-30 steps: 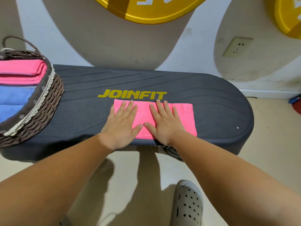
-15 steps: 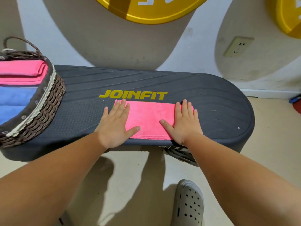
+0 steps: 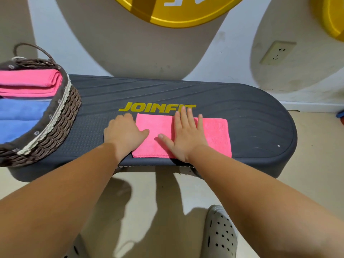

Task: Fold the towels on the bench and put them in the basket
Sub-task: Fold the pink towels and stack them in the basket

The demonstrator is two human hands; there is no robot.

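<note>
The folded pink microfibre towel [image 3: 214, 136] lies flat on the dark grey ribbed bench [image 3: 251, 112], just nearside of its yellow JOINFIT lettering [image 3: 149, 108]. The hands no longer sit spread at its two ends — the right hand [image 3: 186, 135] now presses flat, fingers straight, on the cloth's middle, while the left hand [image 3: 124, 133] curls at the edge below the lettering's start, thumb on top, seemingly pinching it. Smoothing looks done; another fold seems next, then the brown woven basket [image 3: 55, 116] far left of the lettering.
</note>
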